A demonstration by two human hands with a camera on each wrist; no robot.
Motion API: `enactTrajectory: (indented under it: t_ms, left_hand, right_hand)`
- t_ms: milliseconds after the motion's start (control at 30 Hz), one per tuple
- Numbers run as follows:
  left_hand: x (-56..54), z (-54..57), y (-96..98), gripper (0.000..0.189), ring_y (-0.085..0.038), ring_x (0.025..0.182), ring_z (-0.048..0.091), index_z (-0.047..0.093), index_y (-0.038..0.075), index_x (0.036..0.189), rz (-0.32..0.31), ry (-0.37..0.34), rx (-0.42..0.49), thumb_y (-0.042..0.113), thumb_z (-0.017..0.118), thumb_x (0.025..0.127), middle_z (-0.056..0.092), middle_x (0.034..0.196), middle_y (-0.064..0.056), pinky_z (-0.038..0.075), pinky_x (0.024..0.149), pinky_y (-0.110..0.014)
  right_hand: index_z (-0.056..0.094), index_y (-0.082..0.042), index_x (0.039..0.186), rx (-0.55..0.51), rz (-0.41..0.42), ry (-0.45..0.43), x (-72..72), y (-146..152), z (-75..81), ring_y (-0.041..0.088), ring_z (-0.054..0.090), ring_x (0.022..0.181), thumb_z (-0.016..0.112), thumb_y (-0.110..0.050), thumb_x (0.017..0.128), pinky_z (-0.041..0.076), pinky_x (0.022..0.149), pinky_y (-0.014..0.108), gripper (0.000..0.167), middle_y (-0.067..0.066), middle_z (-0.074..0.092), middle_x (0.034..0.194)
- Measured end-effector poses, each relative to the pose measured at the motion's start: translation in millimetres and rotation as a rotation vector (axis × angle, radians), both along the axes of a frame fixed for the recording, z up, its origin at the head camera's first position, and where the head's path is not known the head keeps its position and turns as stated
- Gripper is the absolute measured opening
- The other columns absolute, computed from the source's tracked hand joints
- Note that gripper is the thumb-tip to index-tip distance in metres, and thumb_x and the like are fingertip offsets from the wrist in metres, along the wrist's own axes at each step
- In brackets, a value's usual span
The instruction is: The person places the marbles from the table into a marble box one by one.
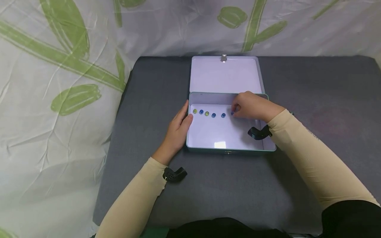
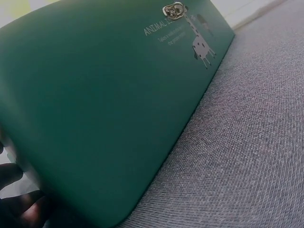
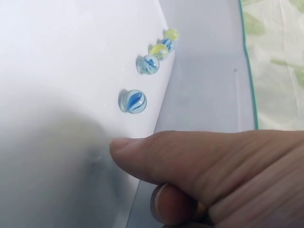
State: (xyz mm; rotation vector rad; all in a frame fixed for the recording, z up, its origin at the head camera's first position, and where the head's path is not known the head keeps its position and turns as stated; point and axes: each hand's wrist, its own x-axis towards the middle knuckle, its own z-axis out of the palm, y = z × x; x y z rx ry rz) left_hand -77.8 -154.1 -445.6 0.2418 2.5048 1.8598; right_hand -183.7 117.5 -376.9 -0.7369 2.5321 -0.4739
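Grey cloth [image 1: 148,115] spreads beneath the box [image 1: 205,135], leaf-print sheeting [image 1: 190,39] hanging behind it. Five marbles [image 1: 206,113] line up inside the box, towards its far wall; round as they are, one knock or tilt of the box could send them rolling! Right hand [image 1: 251,106]: nearly closed, fingertips pinching a blue marble [image 1: 232,113] inside the box. Left hand [image 1: 175,130]: fingers extended, laid against the box's left side.

My close-fitting beige fabric sleeves [image 1: 131,201], a small dark marking [image 1: 311,133] on the right, curved black wrist cameras [image 1: 175,174], black clothing [image 1: 351,218]
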Motion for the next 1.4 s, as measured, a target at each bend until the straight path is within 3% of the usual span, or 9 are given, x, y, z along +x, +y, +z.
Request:
enactTrajectory:
  t_ms: [400, 667, 767, 967, 1200, 1400]
  left_hand:
    - [-0.7, -0.9, -1.4, 0.059, -0.013, 0.157, 0.027, 0.028, 0.014, 0.168, 0.007, -0.001, -0.010, 0.032, 0.043, 0.113, 0.032, 0.171, -0.004, 0.024, 0.127, -0.043]
    - [-1.5, 2.3, -1.7, 0.060, -0.018, 0.158, 0.026, 0.028, 0.012, 0.167, 0.005, 0.014, -0.014, 0.031, 0.043, 0.113, 0.031, 0.171, -0.007, 0.024, 0.127, -0.046]
    - [-0.7, 1.6, -1.8, 0.060, -0.018, 0.158, 0.025, 0.027, 0.012, 0.168, 0.002, 0.013, -0.022, 0.031, 0.043, 0.113, 0.030, 0.172, -0.006, 0.024, 0.128, -0.046]
    - [1.4, 0.3, -2.9, 0.059, -0.018, 0.158, 0.025, 0.027, 0.013, 0.168, -0.004, 0.014, -0.018, 0.031, 0.042, 0.113, 0.031, 0.171, -0.006, 0.023, 0.128, -0.046]
    - [2.3, -2.1, -8.3, 0.059, -0.016, 0.158, 0.025, 0.028, 0.014, 0.168, -0.003, 0.009, -0.008, 0.031, 0.043, 0.113, 0.032, 0.171, -0.004, 0.024, 0.128, -0.046]
    - [2.3, -2.1, -12.3, 0.059, -0.014, 0.158, 0.025, 0.028, 0.015, 0.168, 0.000, 0.006, -0.014, 0.032, 0.043, 0.113, 0.032, 0.171, -0.003, 0.023, 0.128, -0.044]
  right_hand:
    - [0.079, 0.000, 0.095, 0.011, 0.025, 0.020, -1.7, -2.0, -6.3, 0.022, 0.057, 0.075, 0.076, -0.001, 0.088, 0.049, 0.074, 0.040, 0.008, 0.006, 0.066, 0.077]
    - [0.079, 0.001, 0.098, 0.006, 0.028, 0.051, -2.7, -1.9, -8.6, 0.025, 0.061, 0.082, 0.076, -0.001, 0.086, 0.053, 0.082, 0.045, 0.012, 0.012, 0.075, 0.093]
    - [0.079, 0.002, 0.100, 0.022, 0.017, 0.042, -1.0, -1.3, -7.1, 0.026, 0.060, 0.083, 0.076, -0.002, 0.086, 0.053, 0.082, 0.045, 0.015, 0.012, 0.074, 0.093]
    - [0.078, 0.002, 0.106, 0.030, -0.011, 0.048, 7.3, -0.3, 5.1, 0.024, 0.058, 0.081, 0.077, -0.006, 0.088, 0.050, 0.075, 0.040, 0.020, 0.008, 0.067, 0.082]
    - [0.078, 0.001, 0.110, -0.035, -0.030, 0.107, 19.5, 7.3, 26.0, 0.020, 0.050, 0.067, 0.076, -0.006, 0.091, 0.042, 0.063, 0.035, 0.020, 0.004, 0.056, 0.066]
    - [0.079, 0.000, 0.110, -0.079, -0.079, 0.159, 32.9, 23.4, 39.7, 0.019, 0.048, 0.063, 0.079, -0.009, 0.093, 0.040, 0.060, 0.033, 0.019, 0.003, 0.052, 0.065]
